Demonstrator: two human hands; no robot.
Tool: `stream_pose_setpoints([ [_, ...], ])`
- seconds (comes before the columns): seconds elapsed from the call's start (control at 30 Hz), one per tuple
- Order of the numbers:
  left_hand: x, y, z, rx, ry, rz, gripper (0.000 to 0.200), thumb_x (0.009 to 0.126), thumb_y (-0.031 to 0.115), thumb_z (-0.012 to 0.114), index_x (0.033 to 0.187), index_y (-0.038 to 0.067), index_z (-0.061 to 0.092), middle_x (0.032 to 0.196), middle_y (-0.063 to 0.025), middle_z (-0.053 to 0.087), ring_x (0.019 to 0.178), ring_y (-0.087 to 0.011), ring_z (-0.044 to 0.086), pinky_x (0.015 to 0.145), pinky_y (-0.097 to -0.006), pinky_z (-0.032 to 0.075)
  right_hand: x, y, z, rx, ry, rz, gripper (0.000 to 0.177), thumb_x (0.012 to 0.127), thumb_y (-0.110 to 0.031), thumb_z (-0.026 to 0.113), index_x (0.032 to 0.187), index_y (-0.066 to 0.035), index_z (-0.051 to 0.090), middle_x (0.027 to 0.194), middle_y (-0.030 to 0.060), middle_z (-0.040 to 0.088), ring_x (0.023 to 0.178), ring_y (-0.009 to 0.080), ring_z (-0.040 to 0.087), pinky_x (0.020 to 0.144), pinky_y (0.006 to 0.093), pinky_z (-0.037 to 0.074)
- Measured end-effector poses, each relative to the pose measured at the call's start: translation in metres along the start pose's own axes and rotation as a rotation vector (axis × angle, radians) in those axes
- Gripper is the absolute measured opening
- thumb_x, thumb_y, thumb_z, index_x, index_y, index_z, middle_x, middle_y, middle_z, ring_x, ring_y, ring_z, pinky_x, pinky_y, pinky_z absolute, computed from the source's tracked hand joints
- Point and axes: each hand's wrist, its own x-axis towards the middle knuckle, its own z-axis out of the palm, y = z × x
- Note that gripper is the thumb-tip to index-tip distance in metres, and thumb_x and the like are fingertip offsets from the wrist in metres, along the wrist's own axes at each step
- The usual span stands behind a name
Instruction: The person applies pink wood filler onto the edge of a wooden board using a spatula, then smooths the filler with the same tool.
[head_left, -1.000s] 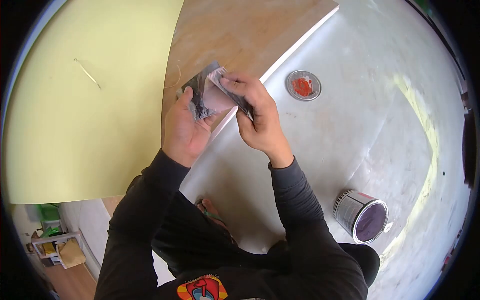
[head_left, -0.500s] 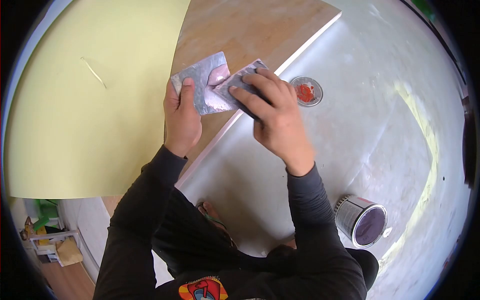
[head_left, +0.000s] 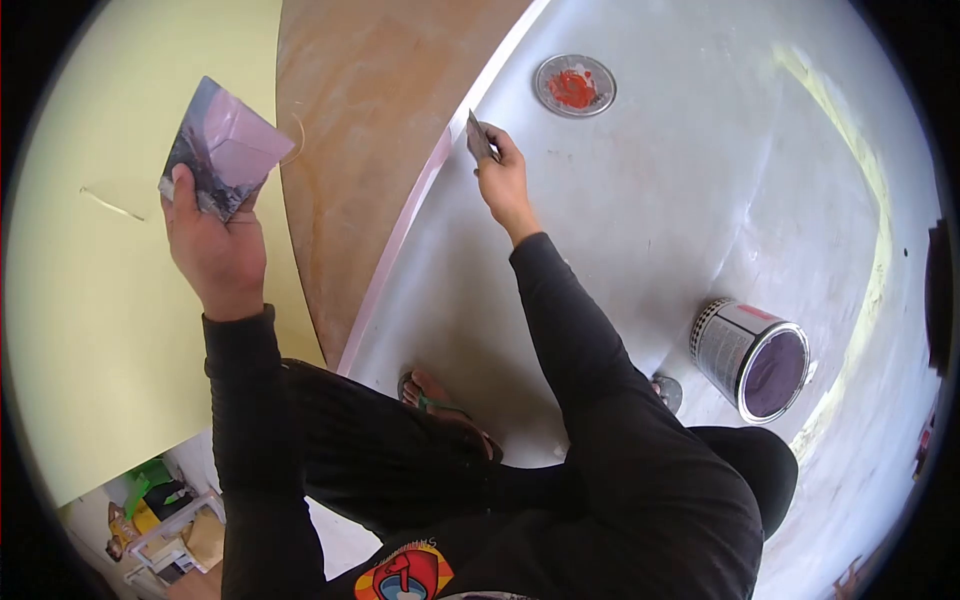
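Both hands gripping.
Left hand (head_left: 215, 240) is clamping one smeared card (head_left: 222, 148) at 10 o'clock; right hand (head_left: 500, 175) is pinching one scraper (head_left: 478, 137) at the board (head_left: 370, 120) edge, 12 o'clock. One can (head_left: 755, 355), one lid (head_left: 574, 85).

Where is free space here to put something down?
Bare grey floor lies between the lid and the open can. The yellow sheet beside the left hand with its plate is free too. Crowded: the board edge by the right hand and scraper, and around the foot.
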Motion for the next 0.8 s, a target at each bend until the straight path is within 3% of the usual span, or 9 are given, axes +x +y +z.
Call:
stream_pose_setpoints([
  [0.03,0.001,0.0,0.0,0.001,0.005,-0.001,0.031,0.104,0.021,0.044,0.126,0.0,0.049,0.128,-0.0122,0.057,0.114,-0.0267,0.058,0.096,-0.0464,0.05,0.016,0.027,0.002,-0.052,0.026,-0.138,0.049,0.08,0.01,0.042,0.123,-0.006,0.06,0.103,0.0072,0.063,0.076,0.0098,0.054,0.065,0.0253,0.047],
  [0.07,0.001,0.001,0.0,-0.001,0.011,0.0,0.031,0.104,0.021,0.044,0.126,0.0,0.049,0.128,-0.0126,0.057,0.114,-0.0268,0.058,0.098,-0.0464,0.05,0.022,0.037,0.003,-0.052,0.032,-0.134,0.049,0.08,0.01,0.042,0.123,-0.006,0.06,0.103,0.0072,0.063,0.076,0.0098,0.054,0.065,0.0253,0.047],
  [0.23,0.003,0.0,-0.006,-0.018,0.023,-0.01,0.033,0.104,0.021,0.043,0.128,0.0,0.048,0.128,-0.0128,0.057,0.116,-0.0268,0.058,0.101,-0.0456,0.048,0.029,0.045,0.022,-0.251,0.186,-0.292,0.048,0.078,0.01,0.043,0.12,-0.004,0.061,0.102,0.0108,0.067,0.092,0.021,0.064,0.083,0.0318,0.05],
  [0.33,0.003,0.0,-0.011,-0.019,0.011,-0.017,0.033,0.104,0.021,0.043,0.129,-0.001,0.048,0.128,-0.0128,0.057,0.116,-0.0266,0.058,0.101,-0.0449,0.047,0.025,0.041,0.037,-0.215,0.195,-0.2,0.046,0.076,0.009,0.045,0.118,-0.003,0.062,0.107,0.0139,0.067,0.103,0.0256,0.063,0.094,0.0337,0.047],
  [0.6,0.005,-0.003,-0.017,-0.057,-0.045,-0.061,0.034,0.104,0.022,0.044,0.129,-0.001,0.05,0.129,-0.0114,0.058,0.116,-0.0244,0.058,0.101,-0.0431,0.047,-0.026,0.053,0.073,-0.266,0.322,-0.347,0.044,0.068,0.01,0.046,0.109,0.003,0.062,0.104,0.0193,0.063,0.104,0.0344,0.061,0.094,0.0361,0.046],
  [0.67,0.005,-0.005,-0.014,-0.096,-0.106,-0.082,0.033,0.104,0.021,0.044,0.129,0.0,0.051,0.129,-0.0108,0.059,0.117,-0.024,0.058,0.101,-0.0429,0.047,-0.048,0.054,0.071,-0.26,0.191,-0.314,0.043,0.068,0.01,0.046,0.106,0.002,0.063,0.105,0.0191,0.062,0.103,0.0342,0.061,0.093,0.036,0.046],
  [0.7,0.005,-0.007,-0.015,-0.097,-0.105,-0.084,0.033,0.104,0.021,0.044,0.129,0.0,0.051,0.129,-0.0108,0.059,0.117,-0.024,0.058,0.101,-0.0429,0.047,-0.052,0.059,0.064,-0.268,0.116,-0.353,0.048,0.068,0.011,0.046,0.111,0.001,0.063,0.1,0.0141,0.064,0.1,0.0278,0.063,0.09,0.0335,0.048],
  [0.73,0.006,-0.01,-0.016,-0.137,-0.142,-0.123,0.033,0.104,0.021,0.044,0.128,0.0,0.051,0.128,-0.0106,0.059,0.116,-0.0238,0.058,0.101,-0.0425,0.048,-0.051,0.055,0.051,-0.269,0.117,-0.355,0.048,0.068,0.011,0.046,0.111,0.001,0.063,0.1,0.0141,0.064,0.1,0.0278,0.063,0.09,0.0335,0.048],
  [0.8,0.007,-0.014,-0.012,-0.183,-0.177,-0.155,0.032,0.104,0.021,0.045,0.127,0.0,0.052,0.127,-0.0105,0.06,0.116,-0.0237,0.059,0.101,-0.0421,0.048,-0.043,0.041,0.019,-0.191,-0.38,-0.016,0.053,0.07,0.012,0.045,0.117,-0.002,0.064,0.117,0.0134,0.067,0.097,0.0249,0.064,0.085,0.0365,0.05],
])
